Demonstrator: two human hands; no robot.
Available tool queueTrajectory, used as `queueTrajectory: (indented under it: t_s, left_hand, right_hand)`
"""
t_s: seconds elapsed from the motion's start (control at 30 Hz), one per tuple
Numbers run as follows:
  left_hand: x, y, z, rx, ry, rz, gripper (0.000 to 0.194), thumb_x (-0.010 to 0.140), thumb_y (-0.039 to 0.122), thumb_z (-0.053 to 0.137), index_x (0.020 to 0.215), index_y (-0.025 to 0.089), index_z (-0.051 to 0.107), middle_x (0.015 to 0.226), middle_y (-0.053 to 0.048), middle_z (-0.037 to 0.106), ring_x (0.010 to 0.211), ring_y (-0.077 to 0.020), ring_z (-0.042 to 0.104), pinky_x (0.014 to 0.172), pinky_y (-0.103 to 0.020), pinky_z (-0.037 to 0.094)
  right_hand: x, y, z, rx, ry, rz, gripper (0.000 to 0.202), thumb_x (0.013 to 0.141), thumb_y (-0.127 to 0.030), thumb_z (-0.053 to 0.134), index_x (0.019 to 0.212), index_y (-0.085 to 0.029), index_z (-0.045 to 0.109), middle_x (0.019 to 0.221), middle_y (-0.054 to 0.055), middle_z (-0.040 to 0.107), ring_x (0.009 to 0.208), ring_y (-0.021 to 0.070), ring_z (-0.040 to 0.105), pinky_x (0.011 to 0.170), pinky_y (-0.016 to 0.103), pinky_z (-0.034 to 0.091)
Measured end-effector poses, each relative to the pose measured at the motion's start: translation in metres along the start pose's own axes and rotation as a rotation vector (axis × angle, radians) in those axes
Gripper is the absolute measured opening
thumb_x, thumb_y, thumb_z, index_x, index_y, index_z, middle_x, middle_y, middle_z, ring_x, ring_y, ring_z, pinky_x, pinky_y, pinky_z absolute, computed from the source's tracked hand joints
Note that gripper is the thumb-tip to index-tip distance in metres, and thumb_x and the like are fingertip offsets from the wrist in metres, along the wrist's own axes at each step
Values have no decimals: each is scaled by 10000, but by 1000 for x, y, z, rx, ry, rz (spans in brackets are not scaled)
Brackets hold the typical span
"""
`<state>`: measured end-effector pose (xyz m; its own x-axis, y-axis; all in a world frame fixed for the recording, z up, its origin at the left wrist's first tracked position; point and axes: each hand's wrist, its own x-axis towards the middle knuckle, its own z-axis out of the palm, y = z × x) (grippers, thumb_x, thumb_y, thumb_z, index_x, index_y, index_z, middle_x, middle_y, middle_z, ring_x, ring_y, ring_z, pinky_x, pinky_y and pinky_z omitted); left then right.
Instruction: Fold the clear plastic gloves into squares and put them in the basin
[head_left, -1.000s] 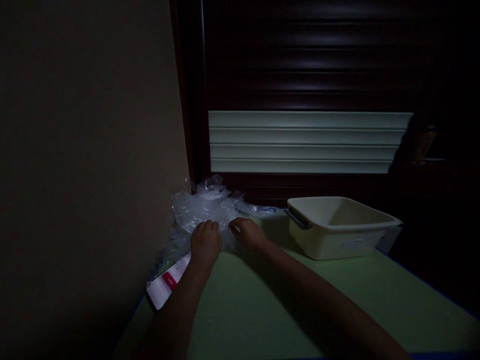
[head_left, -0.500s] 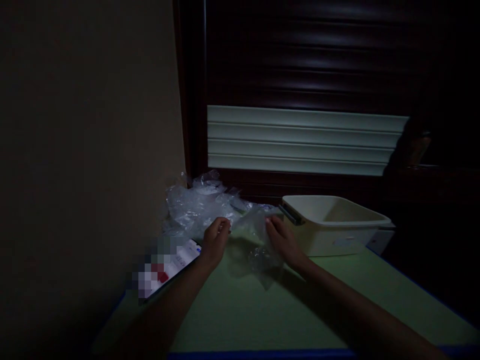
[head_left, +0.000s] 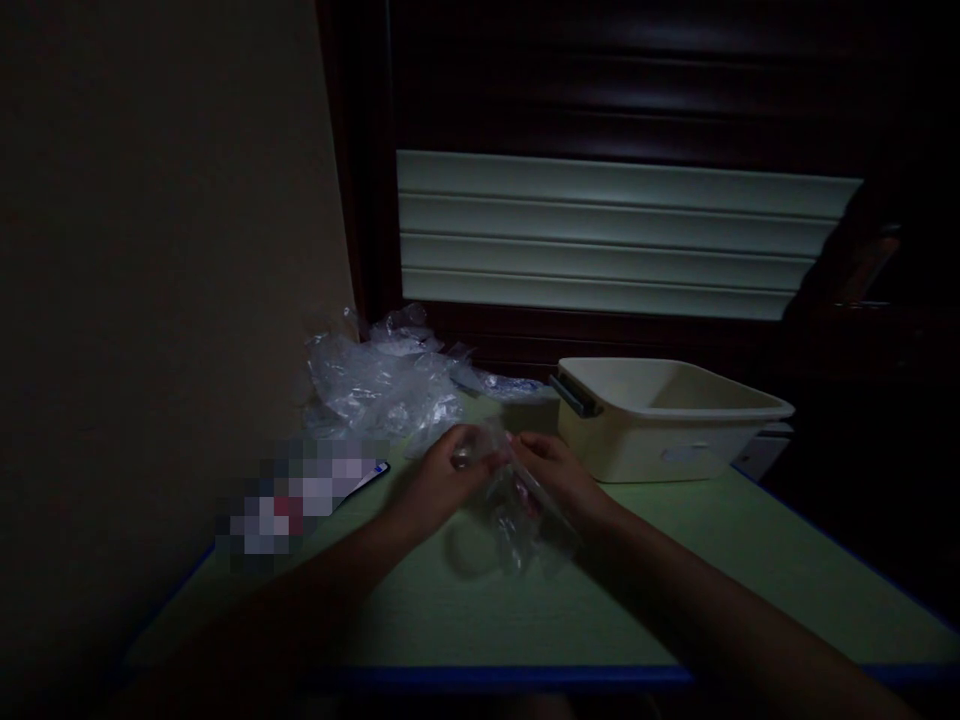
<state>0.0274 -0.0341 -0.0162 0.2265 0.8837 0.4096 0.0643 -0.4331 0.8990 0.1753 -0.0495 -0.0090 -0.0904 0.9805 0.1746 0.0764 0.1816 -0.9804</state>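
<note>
A clear plastic bag (head_left: pixel 511 535) hangs between my two hands above the green table. My left hand (head_left: pixel 442 478) pinches its upper edge from the left, thumb and index finger curled together. From the other side, my right hand (head_left: pixel 553 476) grips the bag, its fingertips close to those of my left. Something reddish shows faintly by the right fingers, too dim to make out. Behind my left hand lies a heap of crumpled clear plastic bags (head_left: pixel 375 385).
A cream plastic tub (head_left: pixel 649 445) with a dark handle clip stands at the back right. The phone-like device (head_left: pixel 360 482), partly blurred out, lies at the left. The table (head_left: pixel 450 635) has a blue edge. A wall (head_left: pixel 172 250) and louvred door (head_left: pixel 600 235) close off the back.
My left hand has moved right onto the bag, so both hands now meet on it. The view has tipped down slightly. The tub and the heap stay in place.
</note>
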Motion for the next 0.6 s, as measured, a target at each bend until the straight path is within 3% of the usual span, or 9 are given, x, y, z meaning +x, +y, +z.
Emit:
queueTrajectory:
  t_s: [0.13,0.27,0.43,0.6]
  left_hand:
    - [3,-1,-3,63,121,20,80,749,245,551,716,172,548,709,7,557,714,-161,539,652,-243,414]
    - [5,-1,-6,69,224,0,99,819,214,473,724,187,469,622,39,487,564,-120,488,512,-201,374]
    - [11,1,-16,45,378,-96,127,872,246,429,755,203,405,563,59,402,427,-99,405,383,-179,313]
    - [13,4,-25,-35,471,-170,154,873,316,429,776,197,419,613,44,416,462,-99,436,376,-163,339]
  right_hand:
    - [0,3,0,-71,-17,-59,521,736,-657,473,535,-176,474,431,-47,429,359,79,384,343,202,287]
    - [2,1,-7,-178,4,-161,503,803,-614,415,597,-166,517,504,-33,453,439,94,426,411,211,325]
    - [1,-7,-16,-347,133,-365,435,877,-525,338,817,-169,581,651,20,563,606,159,538,574,279,422]
    - [-9,-15,-29,-502,216,-684,409,731,-563,544,943,-213,519,992,97,549,975,275,509,871,444,365]
